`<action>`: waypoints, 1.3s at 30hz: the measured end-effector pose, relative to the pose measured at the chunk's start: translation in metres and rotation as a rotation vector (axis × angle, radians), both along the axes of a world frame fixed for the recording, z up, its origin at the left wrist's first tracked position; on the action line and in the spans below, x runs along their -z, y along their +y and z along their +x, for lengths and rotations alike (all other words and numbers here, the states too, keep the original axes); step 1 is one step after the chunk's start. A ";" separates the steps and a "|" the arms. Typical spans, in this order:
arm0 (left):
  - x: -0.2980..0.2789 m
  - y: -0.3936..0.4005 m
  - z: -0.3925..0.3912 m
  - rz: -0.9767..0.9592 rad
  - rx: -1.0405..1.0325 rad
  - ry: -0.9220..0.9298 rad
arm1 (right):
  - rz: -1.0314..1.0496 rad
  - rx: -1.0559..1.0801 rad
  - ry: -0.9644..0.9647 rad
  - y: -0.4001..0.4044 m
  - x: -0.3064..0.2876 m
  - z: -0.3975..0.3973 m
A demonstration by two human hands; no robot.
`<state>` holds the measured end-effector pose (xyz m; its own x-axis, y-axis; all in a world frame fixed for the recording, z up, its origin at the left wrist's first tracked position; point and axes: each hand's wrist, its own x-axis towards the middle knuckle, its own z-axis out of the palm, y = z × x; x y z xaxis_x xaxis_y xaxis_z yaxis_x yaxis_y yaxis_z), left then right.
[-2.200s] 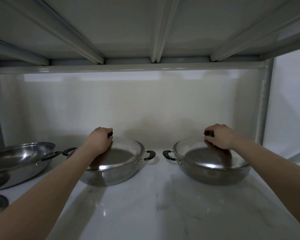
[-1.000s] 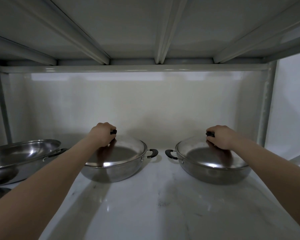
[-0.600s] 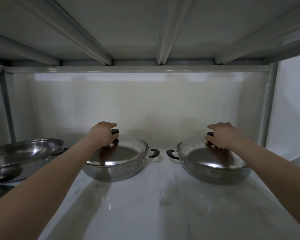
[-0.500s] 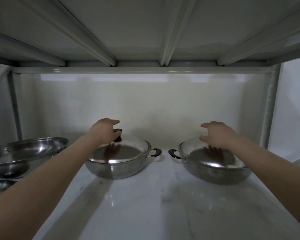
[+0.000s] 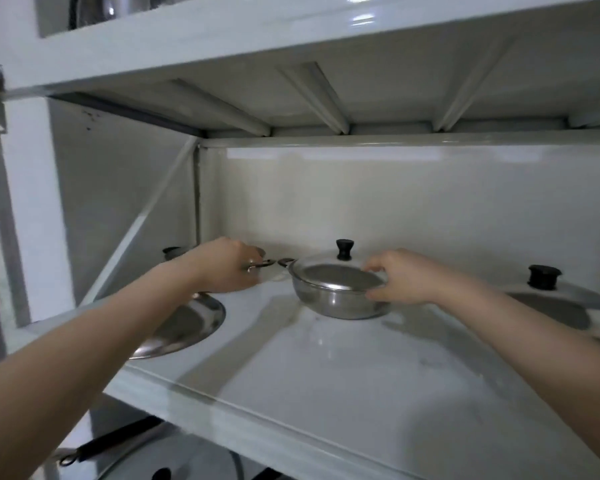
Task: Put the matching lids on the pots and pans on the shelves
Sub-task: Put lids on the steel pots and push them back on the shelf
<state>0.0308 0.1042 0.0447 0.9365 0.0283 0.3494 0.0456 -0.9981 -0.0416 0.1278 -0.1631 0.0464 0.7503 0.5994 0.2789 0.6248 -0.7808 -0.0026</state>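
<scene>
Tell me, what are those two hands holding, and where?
The right hand grips the lidded middle pot by its right rim. The left hand holds the side handle of the pan beside it.

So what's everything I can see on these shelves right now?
Small pot: one, steel, middle of the shelf, with a lid with a black knob on it.
Large lid: one, steel, black knob, far right, cut off by the frame edge.
Pan: one, steel, left on the shelf, partly behind the left arm.
Shelf: white, glossy; another shelf above.
Items below: dark handle and round shapes, too unclear to name.
Left hand: closed on a small handle left of the pot.
Right hand: gripping the pot's right rim.
</scene>
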 end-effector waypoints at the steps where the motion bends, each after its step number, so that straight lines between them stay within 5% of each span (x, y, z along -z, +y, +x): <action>1: 0.002 0.012 -0.014 -0.005 -0.030 0.013 | -0.005 -0.020 0.009 0.012 0.002 -0.006; 8: 0.014 0.090 -0.068 -0.058 -0.191 0.051 | -0.095 -0.130 -0.016 0.090 0.009 -0.041; 16: 0.021 0.181 -0.048 -0.060 -0.117 0.115 | -0.051 -0.081 0.001 0.183 0.015 -0.033; 24: 0.021 0.238 0.001 -0.097 0.083 0.252 | 0.121 0.204 0.136 0.253 0.034 0.020; 27: 0.026 0.244 0.012 -0.102 0.177 0.312 | 0.316 0.316 0.300 0.266 0.047 0.044; 33: 0.040 0.250 0.022 -0.088 0.330 0.346 | 1.170 0.492 0.732 0.300 0.077 0.094; 39: 0.042 0.250 0.024 -0.083 0.376 0.337 | 1.496 0.527 0.743 0.319 0.082 0.121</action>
<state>0.0548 0.3541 0.0026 0.9474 -0.3179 0.0376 -0.3200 -0.9433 0.0880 0.2491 0.1563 -0.0359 0.9764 -0.1579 -0.1477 -0.1399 0.0595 -0.9884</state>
